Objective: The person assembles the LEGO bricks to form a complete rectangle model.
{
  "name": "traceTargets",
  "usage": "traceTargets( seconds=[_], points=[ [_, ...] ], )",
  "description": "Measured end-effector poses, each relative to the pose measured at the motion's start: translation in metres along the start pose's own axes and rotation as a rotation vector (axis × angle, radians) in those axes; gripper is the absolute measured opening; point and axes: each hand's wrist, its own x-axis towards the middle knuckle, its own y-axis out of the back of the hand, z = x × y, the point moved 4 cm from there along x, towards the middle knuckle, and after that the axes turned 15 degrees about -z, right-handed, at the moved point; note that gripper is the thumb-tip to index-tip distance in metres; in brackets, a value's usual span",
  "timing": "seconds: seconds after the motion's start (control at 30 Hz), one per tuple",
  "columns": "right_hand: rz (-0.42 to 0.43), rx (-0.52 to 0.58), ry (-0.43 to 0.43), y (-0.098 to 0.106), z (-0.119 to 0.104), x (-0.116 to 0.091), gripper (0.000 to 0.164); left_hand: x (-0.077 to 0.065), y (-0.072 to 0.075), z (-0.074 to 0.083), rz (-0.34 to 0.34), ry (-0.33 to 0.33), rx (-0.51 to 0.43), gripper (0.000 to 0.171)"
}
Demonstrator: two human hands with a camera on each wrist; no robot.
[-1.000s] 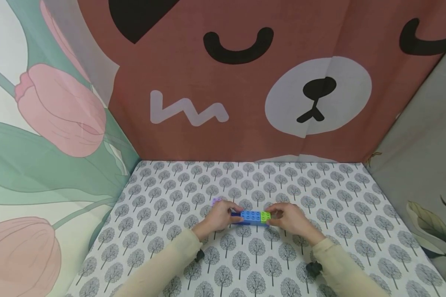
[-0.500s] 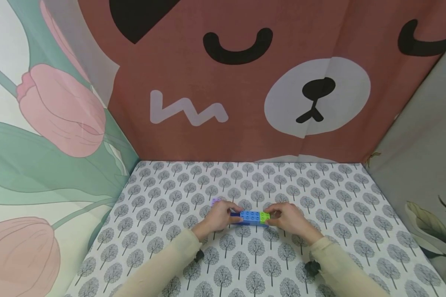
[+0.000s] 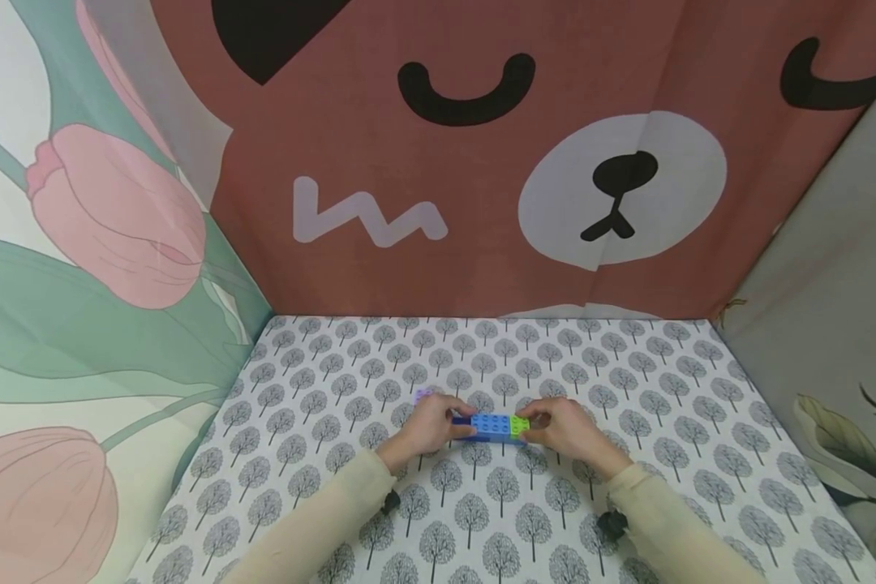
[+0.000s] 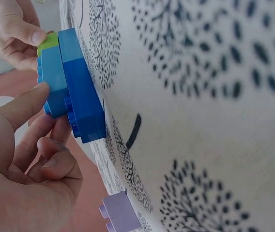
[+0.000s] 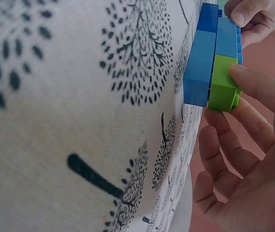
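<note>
A two-layer row of building bricks lies on the tree-print cloth. Its upper layer has a light blue brick with a small lime green brick at its right end. Beneath these are a dark blue brick on the left and a mid-blue brick on the right. My left hand pinches the light blue brick near its left end, thumb on the near side. The green brick is pinched between thumb and fingers of my right hand. Thin gaps show between the layers in both wrist views.
Behind my left hand lies a purple brick, partly hidden in the head view. A brown bear-print curtain closes off the back. Patterned hangings line the left side, and a grey one the right.
</note>
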Motion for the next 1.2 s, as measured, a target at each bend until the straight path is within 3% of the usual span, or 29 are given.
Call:
traceTargets(
  seconds=[1.2],
  points=[
    [0.015, -0.025, 0.000, -0.0031, 0.0013, 0.0003, 0.036, -0.0008, 0.0004, 0.0002, -0.010, 0.017, -0.017, 0.032]
  ],
)
